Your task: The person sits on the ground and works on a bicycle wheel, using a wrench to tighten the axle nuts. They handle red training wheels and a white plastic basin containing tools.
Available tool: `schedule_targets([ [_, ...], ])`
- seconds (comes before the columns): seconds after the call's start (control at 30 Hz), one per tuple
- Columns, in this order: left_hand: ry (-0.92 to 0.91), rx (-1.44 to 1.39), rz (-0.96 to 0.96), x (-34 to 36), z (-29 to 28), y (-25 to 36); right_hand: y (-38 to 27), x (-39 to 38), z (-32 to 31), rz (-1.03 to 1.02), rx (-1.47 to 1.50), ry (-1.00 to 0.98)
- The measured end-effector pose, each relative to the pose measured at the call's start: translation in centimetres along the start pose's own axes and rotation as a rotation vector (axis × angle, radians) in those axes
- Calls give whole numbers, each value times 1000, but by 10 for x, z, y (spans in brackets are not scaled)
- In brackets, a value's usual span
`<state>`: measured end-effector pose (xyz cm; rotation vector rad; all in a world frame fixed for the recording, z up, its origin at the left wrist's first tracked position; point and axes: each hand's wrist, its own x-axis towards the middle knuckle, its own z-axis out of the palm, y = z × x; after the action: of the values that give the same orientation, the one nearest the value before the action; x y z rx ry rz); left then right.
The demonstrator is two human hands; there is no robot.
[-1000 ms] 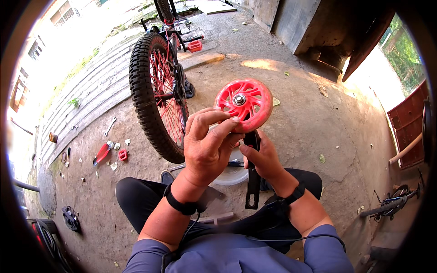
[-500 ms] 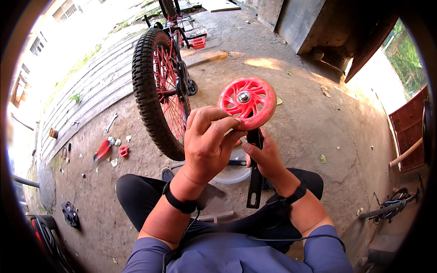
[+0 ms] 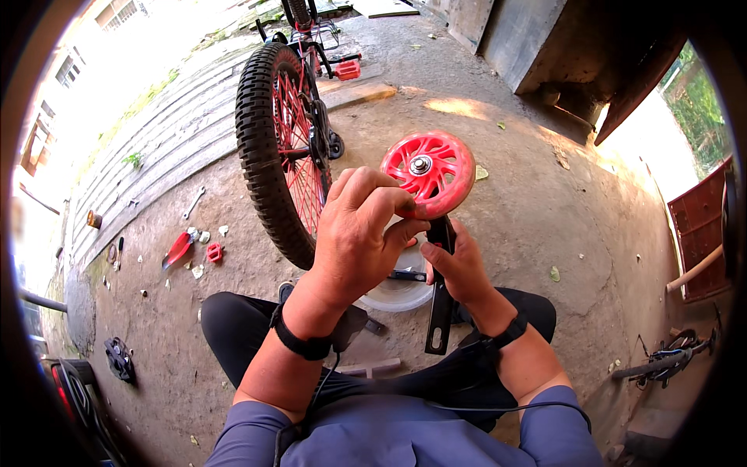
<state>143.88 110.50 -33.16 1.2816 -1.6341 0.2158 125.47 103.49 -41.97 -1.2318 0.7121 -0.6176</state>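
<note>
Two hands hold a red training wheel on its black bracket.
The left hand [image 3: 362, 233] pinches the red training wheel [image 3: 429, 173]; the right hand [image 3: 459, 268] is closed around the black bracket [image 3: 440, 300], near the bicycle tyre [image 3: 261, 148].

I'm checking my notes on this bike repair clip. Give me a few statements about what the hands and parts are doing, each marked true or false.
1. The left hand grips the rim of the red training wheel. True.
2. The right hand holds the wheel's black bracket. True.
3. The training wheel is blue. False: it is red.
4. The bicycle's big tyre lies flat on the ground. False: it stands upright.
5. A wrench lies on the ground. True.
</note>
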Motion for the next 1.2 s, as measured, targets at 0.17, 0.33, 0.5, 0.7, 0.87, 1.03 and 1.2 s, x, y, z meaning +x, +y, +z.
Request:
schedule_targets([
  [0.17,33,19,17,-2,2,-2,0,1,1,-15,15,-6],
  [0.33,161,133,-4,-14,12,-4,-7,2,2,7,53,4],
  [0.5,-40,77,121,-31,30,37,0,7,2,-182,14,-3],
  [0.7,-67,84,-391,-62,33,-36,-17,4,-6,-7,145,29],
  [0.87,9,43,92,-26,38,26,-12,2,1,-136,130,45],
  [1.03,-121,103,-332,-43,32,-44,-7,-4,-14,52,276,-122],
  [1.2,14,16,64,-21,37,18,-12,-1,-6,37,293,-23],
])
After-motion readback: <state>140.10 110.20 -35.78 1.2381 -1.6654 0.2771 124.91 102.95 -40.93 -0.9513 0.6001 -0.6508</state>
